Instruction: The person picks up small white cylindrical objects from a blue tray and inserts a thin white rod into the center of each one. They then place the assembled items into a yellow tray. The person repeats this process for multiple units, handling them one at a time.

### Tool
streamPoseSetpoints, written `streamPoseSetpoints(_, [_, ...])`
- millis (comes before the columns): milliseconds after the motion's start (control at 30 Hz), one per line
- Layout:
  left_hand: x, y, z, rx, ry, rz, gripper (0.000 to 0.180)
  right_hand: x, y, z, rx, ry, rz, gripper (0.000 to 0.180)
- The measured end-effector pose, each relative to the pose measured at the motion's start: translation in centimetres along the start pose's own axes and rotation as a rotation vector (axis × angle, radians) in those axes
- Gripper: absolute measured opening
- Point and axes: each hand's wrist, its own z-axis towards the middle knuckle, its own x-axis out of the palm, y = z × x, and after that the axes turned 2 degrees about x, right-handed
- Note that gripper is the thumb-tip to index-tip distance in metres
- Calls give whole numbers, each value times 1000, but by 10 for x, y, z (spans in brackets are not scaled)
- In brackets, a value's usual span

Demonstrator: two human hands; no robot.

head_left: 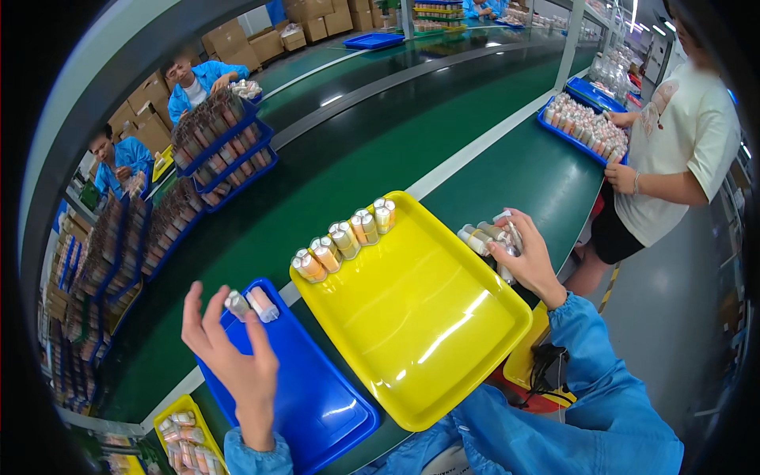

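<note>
Seemingly light, stiff and slick, best held by the sides, the cylinders (344, 240) are rowed in the yellow tray (412, 309), paired on the blue tray (317, 396) at the left hand (235, 352), whose grip cannot be told, and grasped in a cluster by the right hand (529, 257).

The 2 bare hands work well apart. The left hand (241, 356) shows its back, fingers reaching forward, slightly bent and parted, thumb standing off toward the right; its wrist (257, 427) emerges from a blue sleeve (260, 457). The right hand (532, 257) points leftward, fingers curled, thumb opposite them. The right arm (606, 380) bends at the elbow, its blue cuff at the wrist.
</note>
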Motion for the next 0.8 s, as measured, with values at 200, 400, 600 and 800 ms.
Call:
streamPoseSetpoints(200, [45,-109,40,448,411,-509,44,4,1,-1,-14,-112,117,36])
streamPoseSetpoints(400, [155,-204,35,488,804,-611,71,9,-26,0,73,-205,324,25])
streamPoseSetpoints(600, [216,-230,25,403,785,-796,50,0,-21,-3,429,-249,896,23])
streamPoseSetpoints(800, [131,-219,48,494,300,-812,45,9,68,13,228,-449,1170,38])
